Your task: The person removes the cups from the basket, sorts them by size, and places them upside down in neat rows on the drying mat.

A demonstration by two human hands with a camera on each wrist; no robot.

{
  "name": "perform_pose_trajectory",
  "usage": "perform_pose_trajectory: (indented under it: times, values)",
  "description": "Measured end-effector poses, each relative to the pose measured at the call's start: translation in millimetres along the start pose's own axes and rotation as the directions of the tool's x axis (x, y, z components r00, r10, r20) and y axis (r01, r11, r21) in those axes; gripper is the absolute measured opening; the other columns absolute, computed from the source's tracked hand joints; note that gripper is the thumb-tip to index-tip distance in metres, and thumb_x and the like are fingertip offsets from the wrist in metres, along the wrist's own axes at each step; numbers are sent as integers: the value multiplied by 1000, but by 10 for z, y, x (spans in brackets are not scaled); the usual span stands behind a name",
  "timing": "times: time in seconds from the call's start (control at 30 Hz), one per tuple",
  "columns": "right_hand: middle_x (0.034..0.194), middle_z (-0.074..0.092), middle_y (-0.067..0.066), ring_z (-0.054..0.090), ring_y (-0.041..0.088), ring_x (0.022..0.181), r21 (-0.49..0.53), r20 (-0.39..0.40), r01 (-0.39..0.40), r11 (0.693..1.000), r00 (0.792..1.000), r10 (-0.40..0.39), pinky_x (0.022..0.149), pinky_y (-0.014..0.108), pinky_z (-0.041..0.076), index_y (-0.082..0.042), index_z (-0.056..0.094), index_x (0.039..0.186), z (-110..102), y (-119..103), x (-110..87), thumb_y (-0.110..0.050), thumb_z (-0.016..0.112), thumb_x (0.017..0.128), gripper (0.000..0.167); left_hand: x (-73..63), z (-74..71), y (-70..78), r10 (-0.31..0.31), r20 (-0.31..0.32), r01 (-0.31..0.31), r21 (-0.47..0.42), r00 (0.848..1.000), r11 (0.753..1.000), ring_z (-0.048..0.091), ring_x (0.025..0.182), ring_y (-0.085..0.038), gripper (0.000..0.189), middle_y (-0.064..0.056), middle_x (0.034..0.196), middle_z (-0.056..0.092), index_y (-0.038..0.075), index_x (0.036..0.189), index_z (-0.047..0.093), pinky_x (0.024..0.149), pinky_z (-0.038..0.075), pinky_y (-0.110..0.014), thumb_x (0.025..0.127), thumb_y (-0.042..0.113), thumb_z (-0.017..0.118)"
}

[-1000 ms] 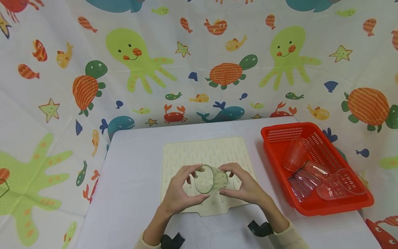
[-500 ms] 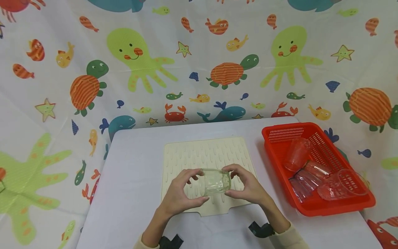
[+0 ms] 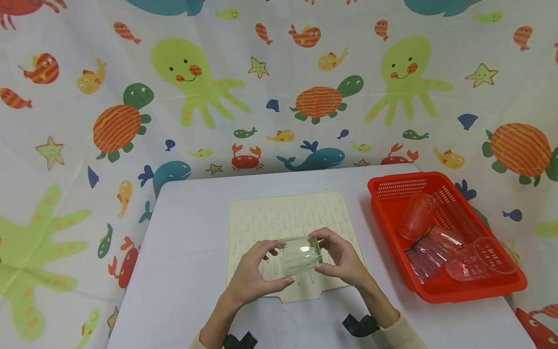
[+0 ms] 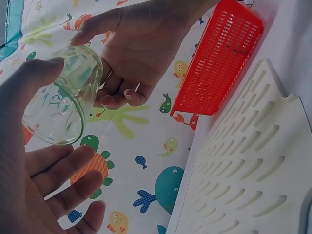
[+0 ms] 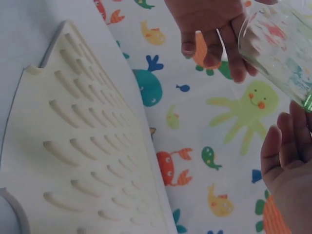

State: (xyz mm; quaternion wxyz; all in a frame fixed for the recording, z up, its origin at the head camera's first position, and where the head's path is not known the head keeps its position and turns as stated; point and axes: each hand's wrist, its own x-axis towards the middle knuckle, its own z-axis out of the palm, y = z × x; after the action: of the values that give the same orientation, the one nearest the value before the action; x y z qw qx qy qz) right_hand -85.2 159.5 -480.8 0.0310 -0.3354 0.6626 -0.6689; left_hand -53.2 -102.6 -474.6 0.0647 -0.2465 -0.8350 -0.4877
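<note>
A clear, faintly green drinking glass lies on its side in the air between my hands, above a cream ribbed drying mat. My left hand holds the rim end, thumb on one side and fingertips on the other; the left wrist view shows the glass with its mouth toward that palm. At the base end, my right hand pinches the glass between thumb and fingers. In the right wrist view the glass is partly cut off at the frame's edge.
To the right of the mat stands a red plastic basket with perforated sides, holding several clear glasses lying on their sides. Under everything is a white-covered table. A sea-animal patterned curtain hangs behind it.
The glass has turned: its mouth faced toward the camera a second ago, and now it lies sideways with the rim to the left and slightly tilted. Both hands still hold it.
</note>
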Motion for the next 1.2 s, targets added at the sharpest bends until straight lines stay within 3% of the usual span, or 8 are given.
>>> perform_pose_trajectory:
  times: [0.13,0.23,0.6,0.77,0.97,1.07,1.2]
  values:
    - [122,58,4,55,15,110,18,5,53,998,999,-53,89,28,52,8,50,130,3,5,23,10,72,77,57,-16,14,0,-29,10,29,3,1000,1000,63,101,-18,70,9,123,64,28,135,57,80,58,-38,73,41,88]
    - [123,58,8,54,16,112,22,8,76,997,997,-76,88,29,51,9,50,129,12,1,31,11,72,76,58,-24,17,3,-40,9,40,2,999,999,62,101,-20,70,8,120,65,26,134,59,81,58,-40,72,40,89]
    - [126,59,3,59,13,114,35,-38,33,999,999,-32,100,24,54,9,48,132,67,-52,86,13,68,80,56,-109,-26,-20,-44,-16,44,16,999,999,63,106,-13,77,7,127,64,22,141,54,85,57,-28,74,39,88]
    - [123,60,2,62,11,112,-3,-80,-5,1000,997,5,98,24,57,6,50,131,91,-49,138,12,70,80,55,-260,-49,-99,-34,-69,37,41,997,998,64,113,-17,82,5,130,64,22,146,49,90,58,-34,75,33,89]
    - [122,58,11,59,9,113,-58,-122,-45,997,992,38,94,21,57,4,52,130,113,1,242,10,73,80,54,-544,-78,-268,-120,-162,144,145,980,979,61,119,-14,83,7,134,62,26,144,51,95,58,-37,71,30,91]
    - [122,58,13,59,10,115,-147,-150,-61,987,988,38,97,21,55,0,53,130,126,47,308,7,75,79,55,-679,-89,-358,-181,-210,222,192,961,956,59,124,-14,83,5,137,61,24,142,53,102,53,-25,69,29,92]
    - [123,59,14,61,21,116,-269,-185,-73,960,982,23,98,26,57,-3,55,130,161,113,415,3,81,77,60,-819,-87,-469,-238,-262,303,244,935,921,58,128,-20,85,1,138,59,16,141,55,107,32,1,66,29,94]
